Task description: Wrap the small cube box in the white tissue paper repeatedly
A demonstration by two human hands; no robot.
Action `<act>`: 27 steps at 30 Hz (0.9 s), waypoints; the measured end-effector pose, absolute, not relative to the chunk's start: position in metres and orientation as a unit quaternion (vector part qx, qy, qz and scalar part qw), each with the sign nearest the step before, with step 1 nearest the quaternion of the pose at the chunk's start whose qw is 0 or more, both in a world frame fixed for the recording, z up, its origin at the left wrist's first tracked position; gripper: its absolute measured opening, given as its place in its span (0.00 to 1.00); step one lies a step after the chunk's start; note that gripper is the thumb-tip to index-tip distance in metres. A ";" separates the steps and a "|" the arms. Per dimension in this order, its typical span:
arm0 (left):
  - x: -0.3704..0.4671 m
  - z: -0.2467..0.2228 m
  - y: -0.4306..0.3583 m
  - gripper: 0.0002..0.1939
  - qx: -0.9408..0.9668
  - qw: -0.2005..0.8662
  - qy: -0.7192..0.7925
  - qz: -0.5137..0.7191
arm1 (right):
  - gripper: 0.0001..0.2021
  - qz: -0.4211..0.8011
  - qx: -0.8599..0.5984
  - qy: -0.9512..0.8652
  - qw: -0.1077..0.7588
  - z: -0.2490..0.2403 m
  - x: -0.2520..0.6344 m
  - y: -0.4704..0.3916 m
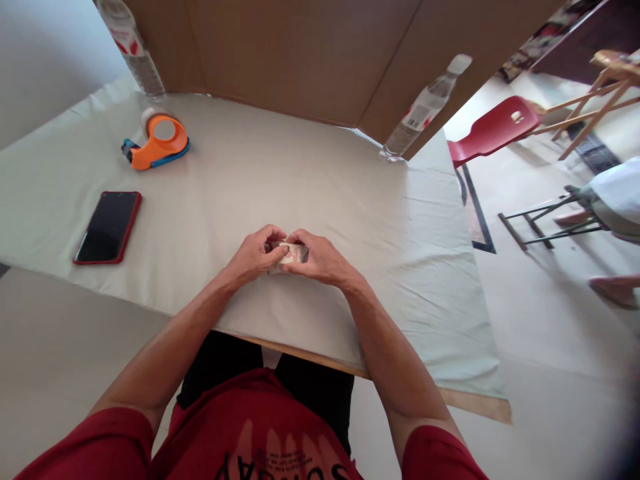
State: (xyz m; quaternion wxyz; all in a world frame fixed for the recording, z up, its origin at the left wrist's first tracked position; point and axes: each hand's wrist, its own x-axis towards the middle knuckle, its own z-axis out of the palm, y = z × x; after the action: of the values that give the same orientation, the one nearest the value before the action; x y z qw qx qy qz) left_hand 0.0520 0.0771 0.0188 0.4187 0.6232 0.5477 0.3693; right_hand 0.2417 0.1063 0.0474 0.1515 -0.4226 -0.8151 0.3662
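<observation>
Close to the table's front edge, a small whitish packet (293, 254) with reddish print sits between my two hands. My left hand (261, 253) grips it from the left, its thumb lying across the top. From the right, my right hand (320, 257) closes round the other end with thumb and fingers. The fingers cover much of the packet, so its full shape and exact kind stay hidden. Both hands are low over the pale tablecloth (240, 180).
A red-cased phone (109, 227) and an orange and blue tape dispenser (161, 141) lie left. Clear bottles (423, 113) stand before a brown cardboard panel (295, 60), one at each side. Beyond the table's right edge are a red chair (500, 130) and a seated person (617, 200).
</observation>
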 end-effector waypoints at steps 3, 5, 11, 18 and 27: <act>0.053 0.020 0.077 0.17 0.612 0.425 0.552 0.374 | 0.25 0.385 -0.418 -0.807 0.162 0.044 0.244 0.107; 0.052 0.020 0.077 0.17 0.599 0.421 0.560 0.388 | 0.29 0.405 -0.405 -0.801 0.174 0.043 0.247 0.109; 0.048 0.021 0.079 0.15 0.583 0.392 0.570 0.426 | 0.22 0.449 -0.416 -0.762 0.212 0.044 0.257 0.118; 0.046 0.025 0.078 0.13 0.581 0.389 0.576 0.424 | 0.15 0.493 -0.404 -0.725 0.261 0.043 0.263 0.124; 0.045 0.025 0.078 0.13 0.618 0.391 0.576 0.365 | 0.16 0.499 -0.413 -0.720 0.250 0.035 0.263 0.126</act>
State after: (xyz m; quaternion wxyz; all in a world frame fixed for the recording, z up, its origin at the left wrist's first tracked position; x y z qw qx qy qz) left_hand 0.0446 0.0780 0.0248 0.3910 0.6182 0.5757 0.3653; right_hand 0.2628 0.1256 0.0355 0.2498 -0.4129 -0.7201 0.4986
